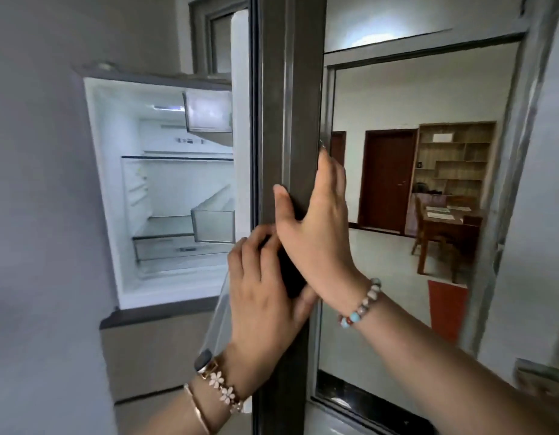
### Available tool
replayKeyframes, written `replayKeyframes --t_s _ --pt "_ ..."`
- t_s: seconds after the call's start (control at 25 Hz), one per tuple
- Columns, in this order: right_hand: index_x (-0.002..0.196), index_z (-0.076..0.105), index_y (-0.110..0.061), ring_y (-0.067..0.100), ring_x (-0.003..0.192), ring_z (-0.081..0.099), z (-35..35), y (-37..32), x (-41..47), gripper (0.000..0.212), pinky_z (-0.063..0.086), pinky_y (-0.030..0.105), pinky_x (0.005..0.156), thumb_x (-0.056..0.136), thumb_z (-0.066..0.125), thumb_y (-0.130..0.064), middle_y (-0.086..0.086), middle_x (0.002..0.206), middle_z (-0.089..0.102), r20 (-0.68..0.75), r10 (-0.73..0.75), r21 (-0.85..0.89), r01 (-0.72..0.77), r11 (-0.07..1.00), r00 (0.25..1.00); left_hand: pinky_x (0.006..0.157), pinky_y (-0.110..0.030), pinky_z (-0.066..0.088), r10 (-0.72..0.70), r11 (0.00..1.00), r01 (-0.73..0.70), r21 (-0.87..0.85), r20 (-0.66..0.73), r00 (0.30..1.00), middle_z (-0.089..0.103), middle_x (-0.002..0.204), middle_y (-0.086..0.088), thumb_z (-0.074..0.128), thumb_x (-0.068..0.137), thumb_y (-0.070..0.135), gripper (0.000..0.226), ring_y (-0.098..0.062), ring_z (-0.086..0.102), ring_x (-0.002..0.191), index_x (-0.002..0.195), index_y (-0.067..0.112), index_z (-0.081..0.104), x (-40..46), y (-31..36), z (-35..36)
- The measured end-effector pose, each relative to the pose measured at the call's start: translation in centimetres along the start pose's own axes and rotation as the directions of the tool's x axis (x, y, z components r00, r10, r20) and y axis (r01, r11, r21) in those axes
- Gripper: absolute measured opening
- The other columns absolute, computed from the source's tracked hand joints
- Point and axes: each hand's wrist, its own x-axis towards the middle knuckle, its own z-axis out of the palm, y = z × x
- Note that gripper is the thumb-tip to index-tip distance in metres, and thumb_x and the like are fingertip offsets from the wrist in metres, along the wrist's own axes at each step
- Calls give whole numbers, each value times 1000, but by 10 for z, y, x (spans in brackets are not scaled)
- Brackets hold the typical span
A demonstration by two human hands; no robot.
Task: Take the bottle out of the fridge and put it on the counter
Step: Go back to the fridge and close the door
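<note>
Both hands are gripping the dark grey edge of the open fridge door [286, 120]. The left hand [262, 296] is wrapping its grip around the edge low down, while the right hand [316, 227] is closing its grip on it just above, thumb in front. Beyond, the fridge [165, 189] is standing open, showing lit white walls, glass shelves and clear bins. No bottle is showing.
</note>
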Motion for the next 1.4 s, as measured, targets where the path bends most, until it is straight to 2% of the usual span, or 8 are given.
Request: replayKeyframes --t_s 0.16,0.32,0.48,0.6,0.76,0.92,1.16,1.4 --pt "154 12 -5 19 146 12 93 -52 -12 86 4 5 111 89 66 -21 17 164 15 180 -133 145 107 984 975 102 -25 36 -237 970 239 46 -47 970 51 126 -11 64 82 44 63 -23 45 117 128 4 53 -3 -80 -74" --pt "154 2 -3 32 152 2 206 -92 -14 95 21 54 120 84 65 -14 16 166 1 283 -207 112 182 977 937 82 -30 54 -487 873 484 -67 -58 871 59 110 0 64 84 15 37 -2 62 92 121 16 61 8 -164 -125" --pt "156 0 -9 35 152 -1 321 -104 -10 96 22 59 118 85 64 -20 18 165 -2 294 -252 -78 286 955 922 70 -16 52 -650 731 640 -236 44 759 77 96 11 52 82 -10 47 3 67 79 121 13 65 33 -268 -155" --pt "157 1 -13 35 152 0 410 -101 2 93 19 60 118 88 63 -23 17 166 -1 303 -258 -157 315 936 917 68 -20 54 -729 626 719 -303 99 677 76 80 15 47 78 -15 46 -6 66 78 112 7 68 57 -350 -159" --pt "157 7 -16 34 152 2 512 -85 21 86 12 61 119 89 59 -16 15 166 3 277 -222 -204 283 937 935 58 -19 48 -777 530 774 -347 168 607 73 77 6 39 77 -21 51 -4 62 66 100 12 70 83 -450 -142" --pt "156 10 -17 34 152 5 572 -68 36 80 11 61 119 90 55 -14 15 166 8 236 -202 -267 263 927 951 63 -29 44 -799 468 802 -371 212 563 64 92 -16 30 74 -23 53 -22 53 78 93 10 67 100 -515 -120" --pt "156 16 -17 35 151 8 604 -54 46 83 11 61 119 87 61 -15 16 165 12 228 -195 -332 265 906 954 58 -23 50 -766 468 792 -393 266 585 67 92 -15 31 79 -21 49 -22 59 77 104 5 65 104 -557 -105" --pt "156 18 -18 34 152 0 593 -54 52 84 6 59 120 84 61 -16 14 166 6 240 -212 -217 265 939 947 83 -32 54 -735 418 792 -445 346 583 75 103 -3 52 93 -1 29 -14 69 95 112 15 68 94 -555 -119"
